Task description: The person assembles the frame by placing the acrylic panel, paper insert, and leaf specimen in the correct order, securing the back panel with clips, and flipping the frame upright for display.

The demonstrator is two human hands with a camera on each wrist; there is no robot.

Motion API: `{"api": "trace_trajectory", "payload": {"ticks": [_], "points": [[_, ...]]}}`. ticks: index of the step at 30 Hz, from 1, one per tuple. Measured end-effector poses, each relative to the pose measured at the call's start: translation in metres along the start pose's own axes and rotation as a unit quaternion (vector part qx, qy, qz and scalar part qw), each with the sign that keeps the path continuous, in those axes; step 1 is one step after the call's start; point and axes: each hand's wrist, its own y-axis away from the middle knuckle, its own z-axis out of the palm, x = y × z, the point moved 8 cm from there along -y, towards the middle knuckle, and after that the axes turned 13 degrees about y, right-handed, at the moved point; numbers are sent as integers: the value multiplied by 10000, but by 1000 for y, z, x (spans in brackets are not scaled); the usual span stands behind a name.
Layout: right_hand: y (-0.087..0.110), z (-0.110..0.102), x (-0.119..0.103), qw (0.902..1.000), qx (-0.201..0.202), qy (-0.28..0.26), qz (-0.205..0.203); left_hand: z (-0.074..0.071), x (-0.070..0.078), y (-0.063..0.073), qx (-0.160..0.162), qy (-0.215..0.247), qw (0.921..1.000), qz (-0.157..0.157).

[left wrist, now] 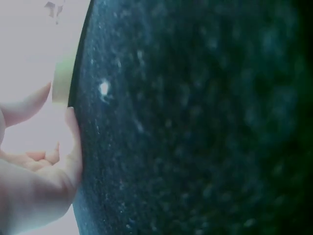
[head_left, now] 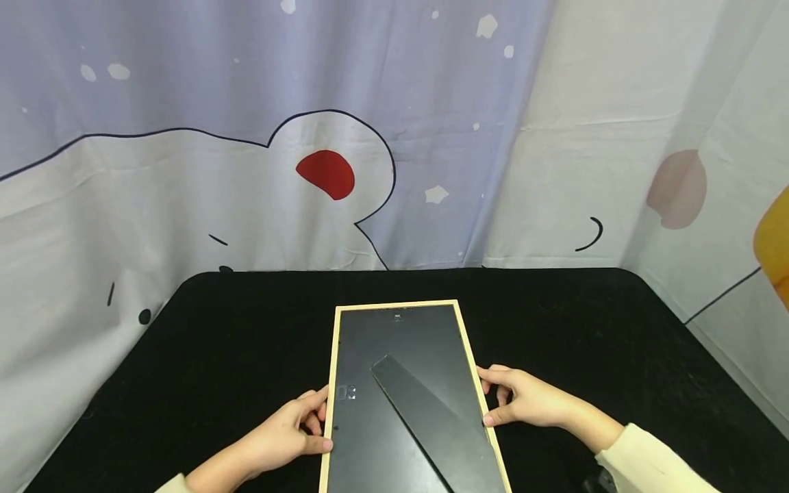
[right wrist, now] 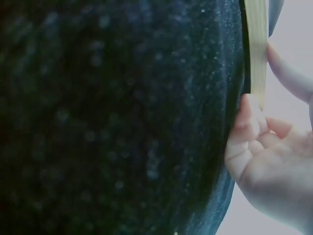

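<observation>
A picture frame with a pale wooden border lies back side up in the head view, its black backing facing me. A dark stand leg runs diagonally across that backing. My left hand pinches the left border between thumb and fingers. On the opposite side, my right hand grips the right border the same way, thumb on top. Both wrist views show the frame's wooden edge between thumb and fingertips, close over the black cloth. The bottom end of the frame runs out of the head view.
A black cloth covers the table under the frame. Behind it hangs a light curtain printed with cartoon shapes, which continues along the right side. A small dark object lies by the right sleeve.
</observation>
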Motion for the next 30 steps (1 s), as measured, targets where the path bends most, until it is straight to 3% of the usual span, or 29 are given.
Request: {"api": "trace_trajectory", "payload": {"ticks": [7, 11, 16, 22, 30], "points": [[3, 5, -2, 9925, -239, -1137, 370, 4, 1, 5, -57, 896, 9959, 42], [4, 3, -6, 9889, -249, -1348, 577, 4, 3, 7, 36, 1149, 9934, -35], [2, -9, -12, 9862, -36, -1497, 711, -3, 15, 5, 236, 1103, 9935, 132], [-13, -34, -15, 9867, 326, -1411, 742, -14, 40, -7, 434, 884, 9941, 465], [-40, -71, -14, 9853, 905, -1162, 869, -37, 74, -30, 1167, -4, 9887, 936]]}}
